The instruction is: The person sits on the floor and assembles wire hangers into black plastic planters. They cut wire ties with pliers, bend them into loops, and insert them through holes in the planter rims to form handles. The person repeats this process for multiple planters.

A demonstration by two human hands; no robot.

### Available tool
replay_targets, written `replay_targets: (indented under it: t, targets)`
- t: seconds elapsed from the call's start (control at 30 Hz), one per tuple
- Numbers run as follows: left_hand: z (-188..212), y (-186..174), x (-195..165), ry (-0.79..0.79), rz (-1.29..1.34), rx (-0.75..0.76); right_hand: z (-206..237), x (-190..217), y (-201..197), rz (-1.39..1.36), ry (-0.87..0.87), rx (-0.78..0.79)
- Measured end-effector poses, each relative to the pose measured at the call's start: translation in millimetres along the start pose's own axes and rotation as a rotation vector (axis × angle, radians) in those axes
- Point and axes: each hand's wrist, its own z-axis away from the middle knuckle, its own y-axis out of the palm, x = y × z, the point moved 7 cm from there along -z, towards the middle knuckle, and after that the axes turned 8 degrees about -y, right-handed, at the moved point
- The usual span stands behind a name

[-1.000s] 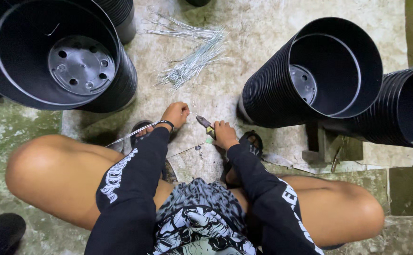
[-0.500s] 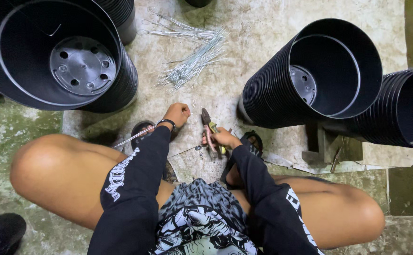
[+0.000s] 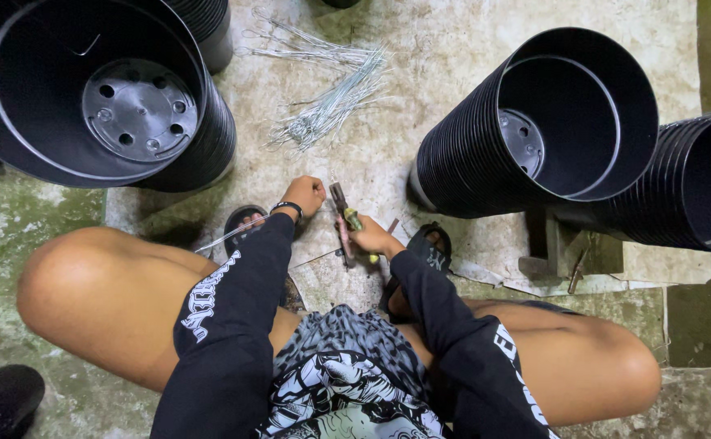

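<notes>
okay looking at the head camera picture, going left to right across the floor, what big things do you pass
Upright stack of black pots → bundle of wires → left hand → pliers in the right hand → stack of black pots lying on its side → second lying stack of pots at the right edge.

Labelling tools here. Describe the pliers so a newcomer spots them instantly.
Between the two black pot stacks, look at the concrete floor ahead of the squatting person's knees. The pliers stand in the right hand: green-yellow handles, rusty jaws, unlike the loose silvery wires beyond.
</notes>
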Motion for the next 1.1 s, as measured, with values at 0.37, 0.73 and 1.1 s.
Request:
replay_targets:
  t: [0.37, 0.73, 1.1]
  targets:
    - [0.2, -3.4, 1.3, 0.013, 0.067, -0.063, -3.8, 18.8, 4.7, 0.045, -0.196, -0.084]
    - [0.4, -1.0, 4.5, 0.024, 0.084, -0.062, -5.0, 20.1, 6.1, 0.015, -0.225, -0.147]
    - [2.4, -6.4, -5.1, 0.046, 0.117, -0.089, -4.2, 30.5, 9.5, -0.02, -0.248, -0.199]
